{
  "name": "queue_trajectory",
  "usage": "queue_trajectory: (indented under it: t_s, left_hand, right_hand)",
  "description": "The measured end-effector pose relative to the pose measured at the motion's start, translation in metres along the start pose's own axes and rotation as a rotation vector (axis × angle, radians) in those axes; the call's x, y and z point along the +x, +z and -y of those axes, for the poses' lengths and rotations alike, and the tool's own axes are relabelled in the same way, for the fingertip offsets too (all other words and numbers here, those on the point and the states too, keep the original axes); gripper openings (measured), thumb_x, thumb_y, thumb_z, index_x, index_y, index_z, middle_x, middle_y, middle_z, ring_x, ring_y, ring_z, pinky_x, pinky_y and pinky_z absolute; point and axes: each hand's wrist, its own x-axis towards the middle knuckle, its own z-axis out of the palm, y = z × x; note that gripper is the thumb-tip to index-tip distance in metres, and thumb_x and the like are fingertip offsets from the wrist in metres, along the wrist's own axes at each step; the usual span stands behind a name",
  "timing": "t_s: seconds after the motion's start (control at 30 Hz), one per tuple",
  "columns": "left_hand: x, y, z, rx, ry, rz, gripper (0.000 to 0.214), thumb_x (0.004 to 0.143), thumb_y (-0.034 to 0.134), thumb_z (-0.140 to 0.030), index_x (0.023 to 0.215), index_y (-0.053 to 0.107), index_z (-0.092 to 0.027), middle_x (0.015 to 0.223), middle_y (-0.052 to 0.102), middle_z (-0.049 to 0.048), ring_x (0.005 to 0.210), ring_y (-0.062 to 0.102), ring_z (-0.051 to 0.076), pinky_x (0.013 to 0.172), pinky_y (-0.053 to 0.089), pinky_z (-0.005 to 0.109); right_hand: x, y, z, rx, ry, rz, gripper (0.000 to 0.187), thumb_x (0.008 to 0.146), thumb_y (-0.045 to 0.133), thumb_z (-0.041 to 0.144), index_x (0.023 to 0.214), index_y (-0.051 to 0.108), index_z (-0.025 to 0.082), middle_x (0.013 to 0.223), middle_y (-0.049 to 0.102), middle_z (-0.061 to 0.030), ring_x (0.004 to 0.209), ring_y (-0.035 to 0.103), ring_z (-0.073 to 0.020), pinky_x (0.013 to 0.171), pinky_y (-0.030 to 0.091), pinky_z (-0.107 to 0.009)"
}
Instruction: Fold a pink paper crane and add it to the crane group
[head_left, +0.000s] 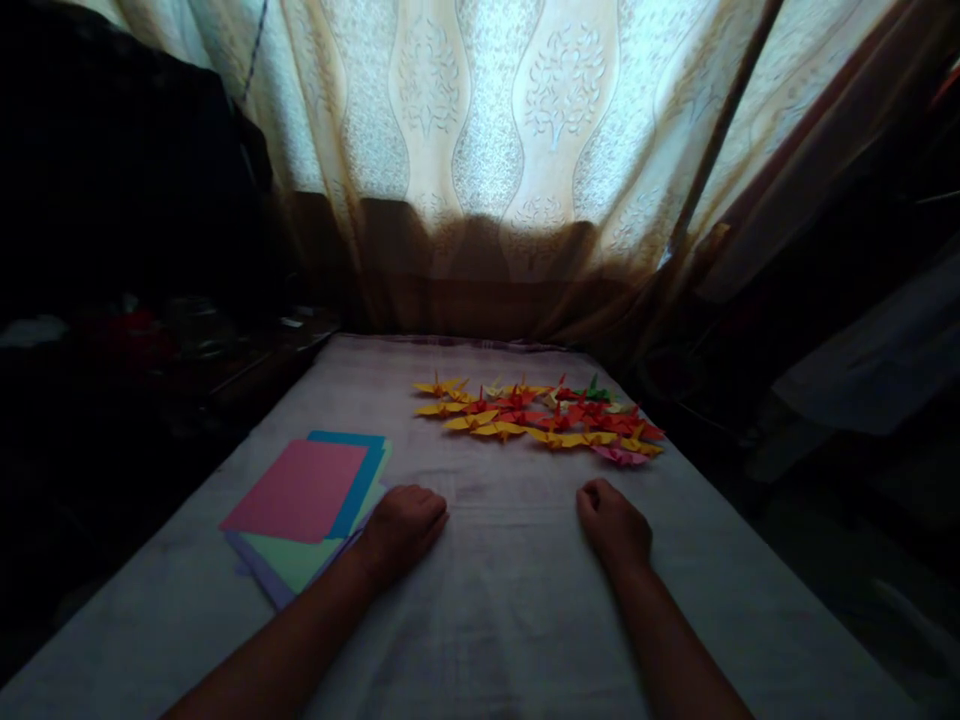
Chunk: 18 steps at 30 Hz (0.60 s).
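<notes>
Right of and beyond the paper stack (307, 490), folded paper cranes (520, 418) sit in loose rows on the worktop (510, 640). Crisp creases, pointed wings, thin spiky necks and tails. Mostly orange-yellow and red; a green crane (595, 393) is in the part farthest from the stack, a pink crane (621, 456) at the near right edge of the group. Group's long axis runs sideways from the stack, right end slanting nearer; most wings spread left-right, spikes up. Which end is head: too small to tell.

Stack itself: flat, smooth, square-looking sheets, fanned unevenly. Pink sheet (281, 480) on top, side edges running away and rightward; blue sheet (364, 490) showing past its far and right edges, pale green sheet (289, 560) and purple sheet (259, 570) below.

Just at the stack's right edge, left hand (405, 525), fingers together, curled under; contact with the sheets unclear. Well right of the stack, right hand (616, 525), fingers together in a loose fist, near side of the cranes. Thin, faintly wrinkled cloth (517, 560) under the stack; patterned, backlit curtain (487, 130) far beyond it.
</notes>
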Motion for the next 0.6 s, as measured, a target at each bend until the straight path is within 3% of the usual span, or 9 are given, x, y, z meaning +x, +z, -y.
queue_trajectory:
  t_s: [0.13,0.23,0.33,0.4,0.6]
  left_hand:
    - [-0.026,-0.026,0.016,0.070,-0.105,-0.055,0.024,0.095,0.044,-0.027,0.086,0.065,-0.020,0.083,0.067,0.0088,0.083,0.061,0.024,0.082,0.041,0.038]
    - [-0.048,-0.050,0.039,0.218,-0.400,-0.144,0.024,0.092,0.053,-0.036,0.103,0.066,-0.018,0.102,0.067,0.0132,0.098,0.059,0.030,0.087,0.040,0.042]
    - [-0.064,-0.062,0.059,0.309,-0.647,-0.073,0.036,0.089,0.058,-0.041,0.112,0.065,-0.014,0.115,0.064,0.0172,0.106,0.056,0.034,0.091,0.039,0.044]
    - [-0.070,-0.062,0.066,0.294,-0.700,-0.019,0.039,0.088,0.059,-0.045,0.112,0.065,-0.015,0.115,0.064,0.0169,0.106,0.056,0.034,0.089,0.041,0.043]
    - [-0.072,-0.058,0.074,0.250,-0.724,-0.030,0.035,0.091,0.056,-0.044,0.114,0.068,-0.020,0.115,0.066,0.0134,0.107,0.058,0.030,0.087,0.042,0.037]
  right_hand:
    - [-0.004,0.000,0.001,-0.023,-0.026,-0.015,0.018,0.091,0.050,0.031,0.090,0.065,0.022,0.092,0.070,-0.0034,0.073,0.060,-0.0155,0.058,0.032,-0.025]
    - [-0.004,0.000,0.000,-0.025,-0.030,-0.016,0.019,0.091,0.049,0.031,0.091,0.066,0.022,0.094,0.070,-0.0043,0.074,0.061,-0.0159,0.058,0.032,-0.025]
    - [-0.003,0.001,-0.001,-0.021,-0.025,-0.010,0.020,0.091,0.049,0.032,0.092,0.066,0.022,0.094,0.071,-0.0043,0.075,0.062,-0.0166,0.058,0.033,-0.025]
    - [-0.004,0.002,-0.002,-0.020,-0.016,0.006,0.020,0.091,0.048,0.033,0.093,0.066,0.022,0.095,0.071,-0.0044,0.076,0.062,-0.0174,0.058,0.033,-0.025]
    - [-0.010,0.004,-0.007,0.022,-0.035,-0.019,0.024,0.090,0.046,0.030,0.099,0.066,0.020,0.104,0.070,-0.0072,0.084,0.064,-0.0198,0.064,0.039,-0.026]
